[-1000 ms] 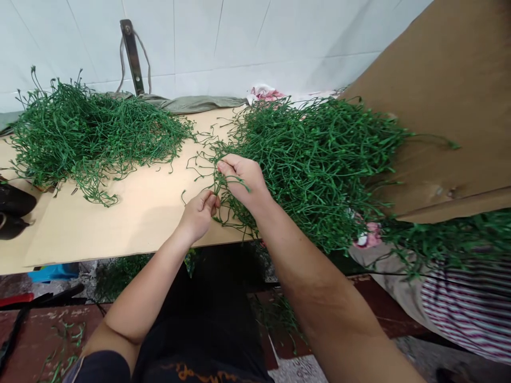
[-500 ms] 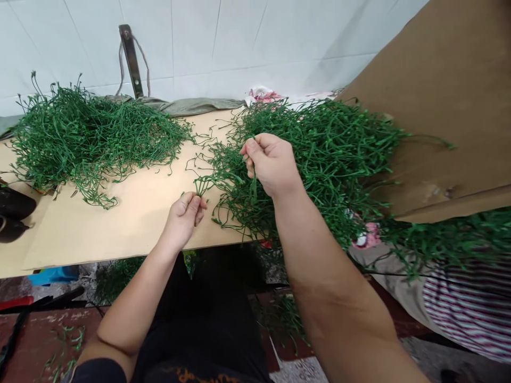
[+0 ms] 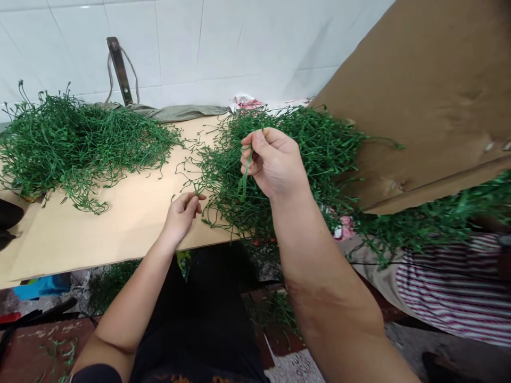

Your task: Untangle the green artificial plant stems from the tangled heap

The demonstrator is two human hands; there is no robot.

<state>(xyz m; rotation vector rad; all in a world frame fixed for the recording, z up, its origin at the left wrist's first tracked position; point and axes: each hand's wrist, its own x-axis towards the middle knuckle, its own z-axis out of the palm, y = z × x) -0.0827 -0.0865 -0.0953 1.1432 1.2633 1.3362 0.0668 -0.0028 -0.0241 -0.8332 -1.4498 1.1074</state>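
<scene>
My left hand [image 3: 182, 214] is closed in a pinch just above the board, near the edge of the right pile. A few thin green budded stems [image 3: 197, 189] poke up from its fingertips. Higher and further right, my right hand [image 3: 277, 159] pinches a green stem [image 3: 246, 173] between thumb and forefinger, with the stem hanging down past the curled fingers. Behind that hand lies a large heap of green budded stems [image 3: 327, 154], which look like flowering chives. Another tangled heap of the same stems [image 3: 83, 135] covers the left part of the board.
Light brown board [image 3: 136, 218] forms the work surface. A tall cardboard sheet [image 3: 419, 90] stands at the right. Beyond it sits a person in a striped garment [image 3: 443, 298], beside more stems. Dark objects [image 3: 8, 215] are at the left edge; a metal bracket [image 3: 120, 69] stands against the tiled wall.
The view has shifted slightly to the right. My right hand has turned and shows more of its stem. Fewer stems fan out above my left hand, which stays pinched.
</scene>
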